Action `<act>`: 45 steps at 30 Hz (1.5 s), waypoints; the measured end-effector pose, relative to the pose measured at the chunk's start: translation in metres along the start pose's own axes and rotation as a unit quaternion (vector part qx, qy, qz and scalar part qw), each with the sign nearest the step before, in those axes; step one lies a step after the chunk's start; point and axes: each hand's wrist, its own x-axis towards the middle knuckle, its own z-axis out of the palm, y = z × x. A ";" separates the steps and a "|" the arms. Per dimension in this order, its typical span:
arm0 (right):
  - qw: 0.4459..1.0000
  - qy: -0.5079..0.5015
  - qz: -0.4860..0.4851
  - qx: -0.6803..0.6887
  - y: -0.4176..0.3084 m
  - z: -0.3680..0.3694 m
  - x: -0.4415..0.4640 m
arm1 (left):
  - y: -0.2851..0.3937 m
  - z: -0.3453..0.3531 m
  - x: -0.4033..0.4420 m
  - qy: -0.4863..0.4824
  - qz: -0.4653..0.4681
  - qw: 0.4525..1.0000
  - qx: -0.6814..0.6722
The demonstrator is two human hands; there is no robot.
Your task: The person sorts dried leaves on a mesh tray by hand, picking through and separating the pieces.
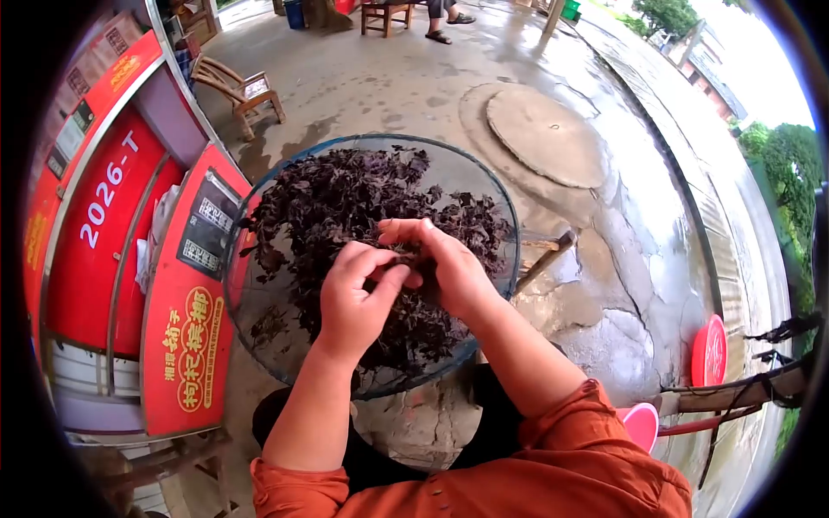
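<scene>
A wide round mesh tray (505, 186) with a blue rim holds a heap of dark purple, shrivelled leaves (345, 194). Over the middle of the heap, my left hand (358, 289) is closed, thumb and fingers pinched on a small bit of the dark leaves. My right hand (449, 263) meets it from the other side with curled fingers, also closed around dark leaves. The two hands touch at the fingertips. What lies between them is small and partly hidden by the fingers.
A red display cabinet (186, 345) with signs stands close on the left. Behind are a small bamboo chair (246, 91) and a seated person's feet (439, 36). A round concrete slab (548, 138) lies on the wet floor. Pink basin (641, 426) and red lid-like disc (709, 352) are at right.
</scene>
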 end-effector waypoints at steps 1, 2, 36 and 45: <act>0.998 -0.007 -0.016 -0.056 -0.006 0.003 -0.005 | 0.001 -0.001 0.002 0.012 0.016 0.999 0.038; 0.997 -0.031 0.020 -0.073 -0.013 0.000 -0.004 | 0.001 -0.009 0.003 0.027 0.032 0.995 0.087; 0.983 -0.013 -0.042 -0.175 -0.020 -0.022 -0.001 | -0.007 -0.043 0.013 0.042 0.040 0.988 0.142; 0.877 -0.030 -0.235 -0.419 -0.010 0.004 -0.009 | -0.004 -0.027 0.007 -0.019 -0.001 0.996 0.087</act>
